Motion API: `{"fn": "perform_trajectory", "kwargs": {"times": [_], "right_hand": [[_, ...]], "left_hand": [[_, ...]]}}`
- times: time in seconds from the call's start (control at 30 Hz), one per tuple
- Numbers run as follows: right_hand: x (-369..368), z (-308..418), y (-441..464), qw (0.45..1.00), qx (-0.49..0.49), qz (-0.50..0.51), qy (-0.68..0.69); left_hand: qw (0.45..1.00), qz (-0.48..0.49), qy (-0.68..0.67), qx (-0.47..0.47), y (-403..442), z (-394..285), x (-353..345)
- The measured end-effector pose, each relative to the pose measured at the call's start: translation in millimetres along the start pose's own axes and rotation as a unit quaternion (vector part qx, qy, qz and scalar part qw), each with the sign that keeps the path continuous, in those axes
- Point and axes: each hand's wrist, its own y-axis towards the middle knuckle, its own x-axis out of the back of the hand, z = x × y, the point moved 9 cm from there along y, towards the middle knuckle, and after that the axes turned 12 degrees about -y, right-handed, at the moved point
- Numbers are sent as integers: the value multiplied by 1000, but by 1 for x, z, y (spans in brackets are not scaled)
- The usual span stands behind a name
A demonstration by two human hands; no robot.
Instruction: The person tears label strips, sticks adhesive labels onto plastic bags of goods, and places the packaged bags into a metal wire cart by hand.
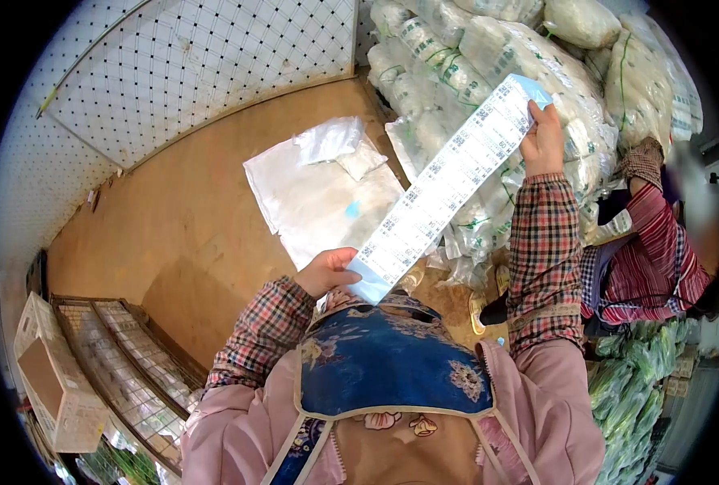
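Note:
A long strip of printed labels [448,190], white with QR codes on a pale blue backing, stretches diagonally between my hands. My left hand [330,272] pinches its lower end, close to my blue flowered apron. Up at the far end, my right hand [544,139] grips the other edge, in front of the heaped plastic bags. Below the strip, a white sheet [295,190] lies on the brown surface, with folded clear plastic [330,141] and a small blue scrap [352,209] on it.
Stuffed plastic bags [529,48] with green ties pile up at the back right. Another person [658,259] in a striped sleeve is beside them. Bagged green vegetables [638,396] lie at lower right. A wire rack [125,347] and a white crate [56,372] stand at lower left.

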Motion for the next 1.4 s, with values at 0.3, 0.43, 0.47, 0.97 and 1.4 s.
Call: {"fn": "perform_trajectory", "kwargs": {"times": [0.3,0.43,0.47,0.97,1.4], "right_hand": [[-62,49,-35,989,16,125,75],[-75,80,-51,983,49,164,70],[-76,86,-52,980,61,174,70],[-44,86,-50,985,61,146,64],[-34,41,-44,992,22,114,53]], "left_hand": [[990,120,59,-34,54,-26,-37],[978,98,163,-83,84,-54,-49],[976,71,189,-83,91,-58,-47],[972,104,166,-129,115,-99,-107],[974,87,163,-129,132,-118,-116]]}}
